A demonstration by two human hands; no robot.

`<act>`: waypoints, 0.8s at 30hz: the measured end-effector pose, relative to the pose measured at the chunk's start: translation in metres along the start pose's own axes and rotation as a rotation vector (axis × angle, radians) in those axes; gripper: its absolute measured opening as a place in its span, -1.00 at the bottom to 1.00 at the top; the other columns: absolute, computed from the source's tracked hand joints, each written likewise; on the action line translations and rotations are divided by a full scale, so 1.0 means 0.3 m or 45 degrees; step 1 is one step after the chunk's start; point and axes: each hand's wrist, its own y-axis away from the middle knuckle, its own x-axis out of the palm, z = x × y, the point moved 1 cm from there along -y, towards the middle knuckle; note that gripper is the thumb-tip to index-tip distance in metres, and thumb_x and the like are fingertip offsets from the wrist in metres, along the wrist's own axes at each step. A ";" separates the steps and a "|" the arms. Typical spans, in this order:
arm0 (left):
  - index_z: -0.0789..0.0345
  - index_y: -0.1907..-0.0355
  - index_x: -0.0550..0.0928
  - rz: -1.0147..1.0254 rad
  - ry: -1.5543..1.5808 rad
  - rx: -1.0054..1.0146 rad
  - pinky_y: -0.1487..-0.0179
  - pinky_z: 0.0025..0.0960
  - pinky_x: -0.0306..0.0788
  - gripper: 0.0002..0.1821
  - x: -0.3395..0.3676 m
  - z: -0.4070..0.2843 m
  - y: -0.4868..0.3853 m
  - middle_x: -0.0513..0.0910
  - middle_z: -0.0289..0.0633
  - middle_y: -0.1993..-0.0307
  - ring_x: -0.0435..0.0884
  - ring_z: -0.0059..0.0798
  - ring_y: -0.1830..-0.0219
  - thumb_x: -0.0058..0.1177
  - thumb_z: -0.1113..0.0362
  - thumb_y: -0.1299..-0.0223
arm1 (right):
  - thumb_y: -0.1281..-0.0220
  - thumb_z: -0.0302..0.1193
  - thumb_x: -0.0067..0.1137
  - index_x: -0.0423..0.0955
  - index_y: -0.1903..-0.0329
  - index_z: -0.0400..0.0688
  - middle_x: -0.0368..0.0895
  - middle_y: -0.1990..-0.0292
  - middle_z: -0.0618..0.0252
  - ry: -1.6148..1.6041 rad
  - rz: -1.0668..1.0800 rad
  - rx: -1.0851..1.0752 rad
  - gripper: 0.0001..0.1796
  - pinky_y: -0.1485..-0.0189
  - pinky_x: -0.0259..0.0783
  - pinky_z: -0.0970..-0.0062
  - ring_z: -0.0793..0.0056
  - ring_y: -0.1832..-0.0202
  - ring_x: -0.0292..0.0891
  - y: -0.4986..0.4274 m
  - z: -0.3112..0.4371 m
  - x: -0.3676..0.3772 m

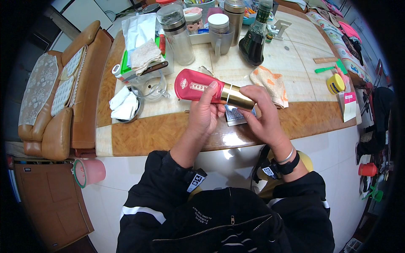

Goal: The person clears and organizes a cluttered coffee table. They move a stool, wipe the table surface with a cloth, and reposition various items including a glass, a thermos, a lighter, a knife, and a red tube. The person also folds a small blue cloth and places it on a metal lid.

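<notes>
A red bottle with a gold cap point(197, 86) lies nearly level above the table's front edge, its cap pointing right and slightly down. My left hand point(205, 110) is wrapped around its neck from below, thumb on top. The fingers and thumb of my right hand point(261, 115) are at the end of the gold cap. Beneath my hands, partly covered, is a blue patterned packet point(235, 116). Behind my right hand lies an orange and white cloth point(270, 83). A clear glass pitcher point(152, 87) sits left of the bottle.
At the back stand a lidded clear jar point(178, 39), a plastic cup point(220, 41), a metal flask point(234, 19) and a dark glass bottle point(253, 44). A knife point(155, 67) rests by a cloth-topped box. Tissues fill a bowl point(139, 110) at left. A yellow tub point(336, 84) lies right.
</notes>
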 end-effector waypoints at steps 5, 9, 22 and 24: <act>0.25 0.14 0.60 -0.011 -0.018 0.055 0.61 -0.57 0.34 -0.75 -0.004 0.000 -0.003 0.69 -0.26 0.43 0.55 -0.64 0.60 0.18 0.09 -0.45 | -0.28 -0.42 0.38 0.42 -0.29 -0.25 0.59 -0.13 0.11 -0.599 0.102 0.600 -0.44 -0.01 0.53 0.46 0.42 -0.05 0.56 0.004 -0.027 -0.023; 0.23 0.09 0.62 0.036 -0.095 0.065 0.61 -0.60 0.38 -0.77 0.001 0.001 0.002 0.73 -0.32 0.42 0.57 -0.66 0.64 0.18 0.12 -0.46 | -0.40 -0.35 0.34 0.40 -0.32 -0.24 0.62 -0.01 0.24 -1.083 0.254 1.058 -0.47 0.18 0.49 0.66 0.65 0.10 0.54 0.018 -0.047 -0.002; 0.26 0.10 0.62 0.023 -0.124 0.117 0.61 -0.59 0.39 -0.77 0.000 -0.004 -0.006 0.72 -0.30 0.42 0.57 -0.64 0.63 0.18 0.13 -0.46 | -0.35 -0.46 0.35 0.33 -0.41 -0.24 0.63 0.01 0.31 -0.805 0.096 0.787 -0.37 0.23 0.56 0.67 0.72 0.04 0.52 0.007 -0.012 0.014; 0.26 0.10 0.62 0.004 -0.119 0.139 0.61 -0.58 0.38 -0.77 -0.004 -0.003 -0.008 0.72 -0.30 0.42 0.57 -0.64 0.63 0.18 0.13 -0.46 | -0.36 -0.46 0.35 0.35 -0.38 -0.24 0.63 0.04 0.35 -0.573 0.026 0.549 -0.40 0.24 0.56 0.68 0.74 0.04 0.52 0.015 -0.006 0.022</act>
